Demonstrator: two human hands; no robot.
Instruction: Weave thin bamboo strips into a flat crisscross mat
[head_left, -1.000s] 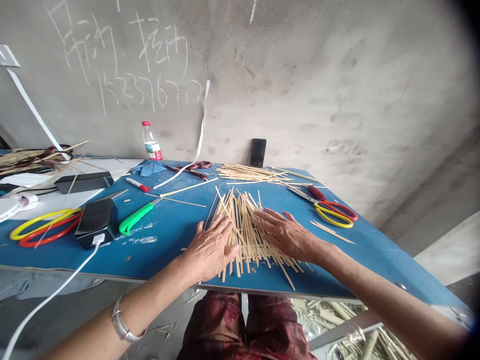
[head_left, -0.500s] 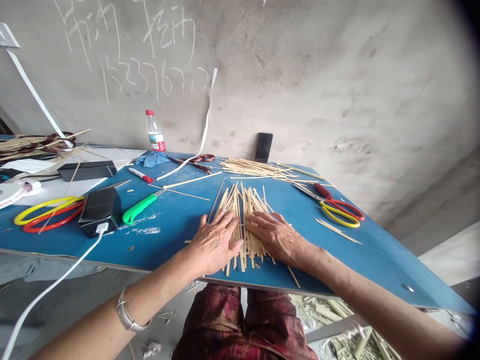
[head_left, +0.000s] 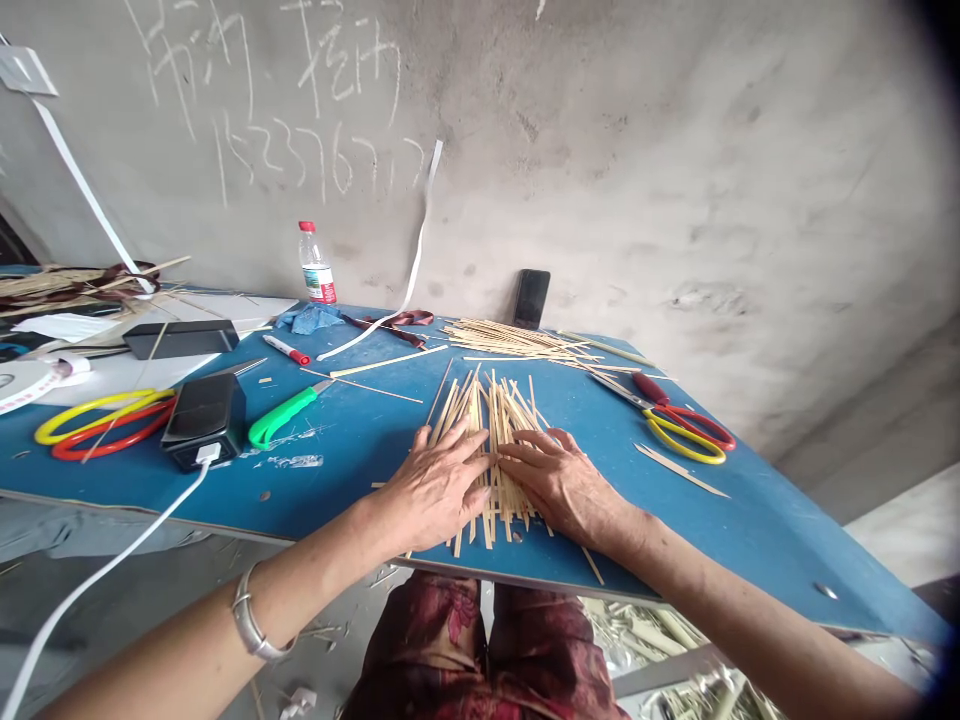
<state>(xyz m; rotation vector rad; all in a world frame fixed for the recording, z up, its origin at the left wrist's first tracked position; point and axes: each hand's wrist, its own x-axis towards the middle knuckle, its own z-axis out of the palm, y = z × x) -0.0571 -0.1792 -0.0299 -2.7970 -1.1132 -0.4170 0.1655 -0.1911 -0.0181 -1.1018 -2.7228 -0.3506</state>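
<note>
A fan of thin pale strips (head_left: 491, 400) lies on the blue table near its front edge, with some strips crossing others. My left hand (head_left: 441, 487) rests on the left side of the strips, its fingers spread and pointing up and inward. On the right side lies my right hand (head_left: 566, 487), palm down, fingers apart and reaching toward the middle. Both hands press on the strips without gripping them, and their fingertips nearly meet. The palms hide part of the strips beneath. Behind them, another pile of strips (head_left: 517, 340) lies near the wall.
Right of the hands are red-and-yellow scissors (head_left: 675, 425) and loose slivers (head_left: 679, 470). On the left are a green-handled knife (head_left: 283, 417), a black box with cable (head_left: 204, 418), a marker (head_left: 286, 350) and a bottle (head_left: 317, 268). A phone (head_left: 531, 298) leans on the wall.
The view has shifted slightly. My fingers have moved a little over the strips, and those of my right hand are spread wider. The strips lie almost as before.
</note>
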